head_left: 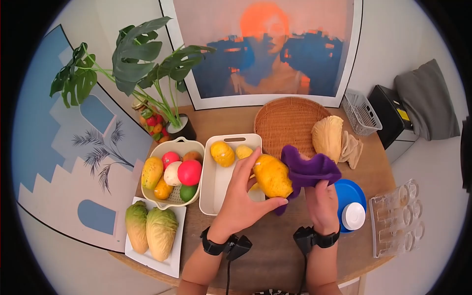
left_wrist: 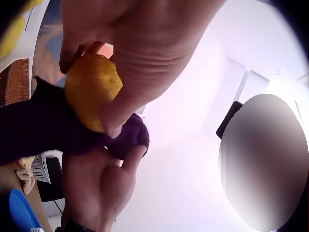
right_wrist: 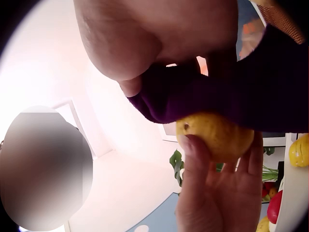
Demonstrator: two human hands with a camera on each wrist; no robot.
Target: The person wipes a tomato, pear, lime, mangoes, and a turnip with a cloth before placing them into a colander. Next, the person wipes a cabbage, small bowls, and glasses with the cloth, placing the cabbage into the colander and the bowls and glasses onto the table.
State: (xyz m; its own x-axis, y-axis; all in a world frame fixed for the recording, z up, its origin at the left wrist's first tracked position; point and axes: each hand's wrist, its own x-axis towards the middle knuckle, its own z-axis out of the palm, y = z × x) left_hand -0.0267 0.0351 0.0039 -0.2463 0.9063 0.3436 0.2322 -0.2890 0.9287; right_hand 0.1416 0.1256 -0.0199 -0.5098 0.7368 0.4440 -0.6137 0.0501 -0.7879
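Note:
My left hand [head_left: 241, 199] grips a yellow, slightly bumpy fruit [head_left: 273, 177] between thumb and fingers, above the white tray's right side. In my right hand [head_left: 322, 206] is a purple cloth [head_left: 312, 169], pinched by the thumb and draped over the fingers, touching the fruit's right side. The left wrist view shows the fruit [left_wrist: 91, 89] with the cloth [left_wrist: 43, 128] against it. In the right wrist view, the cloth [right_wrist: 193, 94] lies along the fruit [right_wrist: 217, 137], and a small dark spot shows on its skin.
The white tray [head_left: 209, 196] holds more yellow pieces. Left of it stand a fruit basket [head_left: 162, 200] and a plate [head_left: 172, 268] with two cabbages. Behind lies a wicker tray [head_left: 280, 118] beside a tan cloth bundle [head_left: 327, 137]; rightward are a blue plate [head_left: 351, 189] and clear glasses [head_left: 403, 216].

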